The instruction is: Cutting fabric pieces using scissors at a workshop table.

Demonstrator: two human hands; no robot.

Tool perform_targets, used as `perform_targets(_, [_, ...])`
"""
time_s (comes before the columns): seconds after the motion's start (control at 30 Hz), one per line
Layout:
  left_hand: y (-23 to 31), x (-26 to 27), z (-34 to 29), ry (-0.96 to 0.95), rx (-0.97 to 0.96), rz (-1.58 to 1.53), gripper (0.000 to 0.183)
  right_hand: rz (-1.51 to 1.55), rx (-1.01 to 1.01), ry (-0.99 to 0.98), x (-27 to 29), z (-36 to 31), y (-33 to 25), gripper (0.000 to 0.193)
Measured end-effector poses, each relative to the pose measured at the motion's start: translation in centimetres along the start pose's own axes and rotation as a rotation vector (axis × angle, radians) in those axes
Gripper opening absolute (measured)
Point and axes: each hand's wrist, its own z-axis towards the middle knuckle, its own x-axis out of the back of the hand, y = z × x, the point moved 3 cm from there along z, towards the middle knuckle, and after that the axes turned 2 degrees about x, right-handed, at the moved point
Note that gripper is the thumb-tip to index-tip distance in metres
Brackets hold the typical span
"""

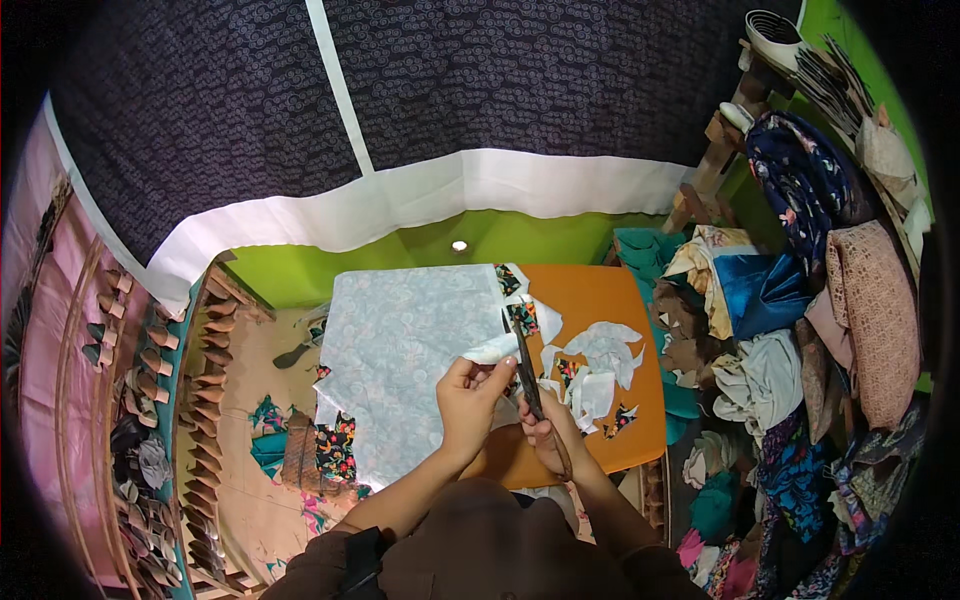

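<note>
Dark, long-bladed scissors [528,372] are gripped by my right hand [548,436], their blades pointing away from me. My left hand [468,408] pinches a folded white edge of cloth [492,349] between thumb and fingers, right beside the blades. A large sheet of white-backed fabric [395,350] covers the left of the orange table [585,292] and hangs over its near-left side. Black floral print shows where its underside turns up. Whether the pinched edge is joined to the sheet, I cannot tell.
White and floral offcuts [605,358] lie on the table to the right. Piled cloth [765,375] crowds the right side. Shoe lasts [205,410] line racks at the left. A dark patterned curtain [530,80] hangs beyond the table; scraps [268,450] litter the floor.
</note>
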Motion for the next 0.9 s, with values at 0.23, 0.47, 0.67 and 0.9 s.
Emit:
perform_targets(0.23, [0.3,0.3,0.2,-0.063,0.023,0.034,0.018,-0.06,0.03,-0.031,0.6,0.0,0.0,0.077])
perform_targets(0.47, [0.1,0.3,0.2,-0.095,0.045,0.021,0.018,-0.134,0.105,-0.028,1.2,-0.2,-0.3,0.068])
perform_targets(0.67, [-0.1,0.7,0.5,-0.186,0.075,0.084,0.02,-0.049,0.064,-0.1,1.5,-0.6,-0.1,0.07])
perform_targets(0.9, [0.6,0.5,0.3,-0.285,0.003,0.064,0.034,0.137,-0.053,-0.192,1.1,-1.1,-1.3,0.08])
